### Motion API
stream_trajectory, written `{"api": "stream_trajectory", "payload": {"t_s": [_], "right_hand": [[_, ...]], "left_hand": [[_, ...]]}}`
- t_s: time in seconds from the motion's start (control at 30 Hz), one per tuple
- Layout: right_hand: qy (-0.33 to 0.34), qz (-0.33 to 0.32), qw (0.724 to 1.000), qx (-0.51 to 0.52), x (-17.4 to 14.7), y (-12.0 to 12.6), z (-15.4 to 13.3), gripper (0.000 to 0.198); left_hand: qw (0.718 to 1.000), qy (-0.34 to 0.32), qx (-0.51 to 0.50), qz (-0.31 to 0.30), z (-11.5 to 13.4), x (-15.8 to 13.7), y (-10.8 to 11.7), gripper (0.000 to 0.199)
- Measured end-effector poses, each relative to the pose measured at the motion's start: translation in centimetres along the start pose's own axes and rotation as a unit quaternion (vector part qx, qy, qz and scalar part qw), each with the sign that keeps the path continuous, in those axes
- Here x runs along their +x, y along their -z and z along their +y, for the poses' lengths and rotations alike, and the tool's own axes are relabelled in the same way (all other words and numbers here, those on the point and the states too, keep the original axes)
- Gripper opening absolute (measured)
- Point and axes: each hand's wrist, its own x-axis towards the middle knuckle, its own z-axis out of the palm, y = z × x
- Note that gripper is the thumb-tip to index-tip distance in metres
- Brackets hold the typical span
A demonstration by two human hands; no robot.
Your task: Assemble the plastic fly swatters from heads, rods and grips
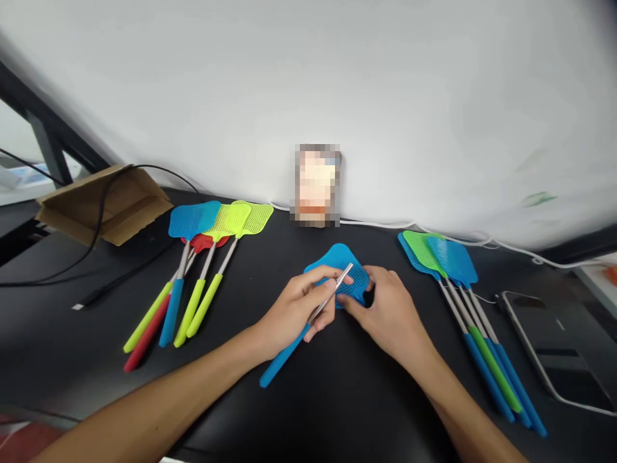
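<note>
My left hand (301, 302) is closed around a fly swatter handle (284, 357), which has a blue grip and a thin metal rod. The rod slants up to the right, and its bare tip shows beyond my thumb. Behind it is a blue perforated fly swatter head (332, 257). My right hand (385, 302) pinches the right side of that head between thumb and fingers. The rod crosses in front of the head, with its tip apart from my right fingers. Part of the head is hidden by my left fingers.
Several yellow, blue and red fly swatters (212, 247) lie at left, beside an open cardboard box (110, 206) and black cable. Blue and green fly swatters (463, 289) lie at right, near a dark phone-like device (549, 347). A blurred-out object (317, 186) leans against the white wall.
</note>
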Motion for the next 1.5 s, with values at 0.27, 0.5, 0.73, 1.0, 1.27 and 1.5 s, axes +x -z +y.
{"api": "stream_trajectory", "payload": {"t_s": [0.27,0.5,0.73,1.0,1.27,1.5], "right_hand": [[-0.104,-0.026,0.869,0.483,0.1,3.4,2.5,0.036],[-0.118,-0.016,0.746,0.655,-0.9,3.8,0.6,0.02],[-0.076,-0.082,0.758,0.642,-1.5,3.1,-0.1,0.024],[-0.083,-0.097,0.763,0.634,-1.6,2.9,0.0,0.031],[-0.076,-0.108,0.768,0.626,-1.8,3.0,0.6,0.027],[-0.066,-0.13,0.74,0.656,-1.8,2.8,0.4,0.028]], "left_hand": [[0.997,0.023,0.059,-0.047,0.3,-0.3,-0.2,0.037],[0.994,0.043,0.087,-0.051,0.2,-0.6,-0.3,0.044],[0.995,0.029,0.078,-0.061,0.1,-0.6,-0.2,0.045],[0.993,0.042,0.084,-0.069,0.1,-0.7,0.0,0.046],[0.993,0.049,0.046,-0.096,0.1,-0.7,0.2,0.041],[0.989,0.068,-0.008,-0.129,0.5,-0.6,0.3,0.038]]}}
